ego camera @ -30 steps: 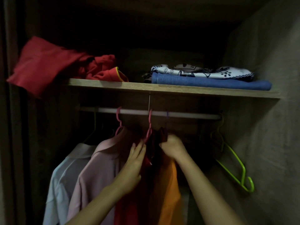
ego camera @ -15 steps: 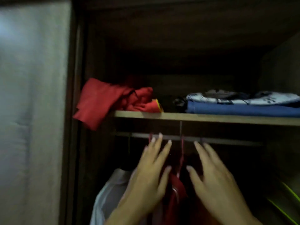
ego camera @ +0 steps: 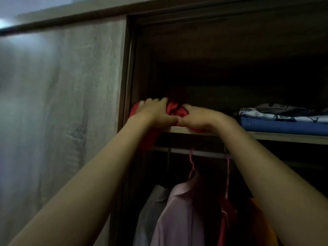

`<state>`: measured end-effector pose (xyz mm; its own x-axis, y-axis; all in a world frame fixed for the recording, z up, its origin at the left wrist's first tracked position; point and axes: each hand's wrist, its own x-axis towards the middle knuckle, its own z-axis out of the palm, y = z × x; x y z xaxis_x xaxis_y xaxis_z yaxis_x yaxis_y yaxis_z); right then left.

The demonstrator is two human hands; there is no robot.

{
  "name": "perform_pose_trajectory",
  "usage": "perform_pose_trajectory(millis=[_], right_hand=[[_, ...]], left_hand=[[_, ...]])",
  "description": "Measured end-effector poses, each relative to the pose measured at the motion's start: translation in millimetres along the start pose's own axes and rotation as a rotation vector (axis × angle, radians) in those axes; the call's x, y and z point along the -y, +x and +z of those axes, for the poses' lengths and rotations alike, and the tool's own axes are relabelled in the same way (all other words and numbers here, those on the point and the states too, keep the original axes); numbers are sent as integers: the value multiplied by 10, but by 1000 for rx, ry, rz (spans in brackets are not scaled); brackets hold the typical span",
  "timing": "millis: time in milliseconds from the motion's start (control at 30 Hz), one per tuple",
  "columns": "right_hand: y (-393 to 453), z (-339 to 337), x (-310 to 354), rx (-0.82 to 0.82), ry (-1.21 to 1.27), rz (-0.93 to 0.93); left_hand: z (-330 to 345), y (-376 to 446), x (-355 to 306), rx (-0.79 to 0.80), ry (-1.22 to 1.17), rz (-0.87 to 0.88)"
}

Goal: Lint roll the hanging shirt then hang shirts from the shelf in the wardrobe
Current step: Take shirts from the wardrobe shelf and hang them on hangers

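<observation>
Wardrobe shelf: red shirt gripped between left hand, right hand.

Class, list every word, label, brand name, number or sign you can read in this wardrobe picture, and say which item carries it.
None: no readable text shows anywhere.
Patterned cloth on the folded blue garment: printed motifs only, too blurred to tell any letters.
Red shirt, gripped by the left hand and right hand on the shelf: no label visible.
Hanging pink shirt: no tag or print visible.
</observation>
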<state>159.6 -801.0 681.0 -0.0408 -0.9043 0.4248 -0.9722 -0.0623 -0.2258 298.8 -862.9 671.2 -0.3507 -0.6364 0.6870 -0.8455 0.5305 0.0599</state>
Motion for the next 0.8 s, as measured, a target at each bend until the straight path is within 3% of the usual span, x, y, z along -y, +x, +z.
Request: perform_pose_trajectory(millis=[100,333,533,633,733,800], right_hand=[[9,36,-62,-49,41,-15],[-213,7,-103,-161,75,-7],[-605,72,3,-387,-21,12],[-997,168,93,-504,21,-17],[-1422,305,151,-512,13,-33],[-1668,412,149,-473,36,-24]], left_hand=[[32,13,7,77,44,-37],[-96,15,108,145,-307,44],[-190,-342,65,-38,-376,126],[-170,-758,10,-226,-387,157],[-69,-1261,-96,-380,-357,179],[4,-1498,-92,-342,-412,197]])
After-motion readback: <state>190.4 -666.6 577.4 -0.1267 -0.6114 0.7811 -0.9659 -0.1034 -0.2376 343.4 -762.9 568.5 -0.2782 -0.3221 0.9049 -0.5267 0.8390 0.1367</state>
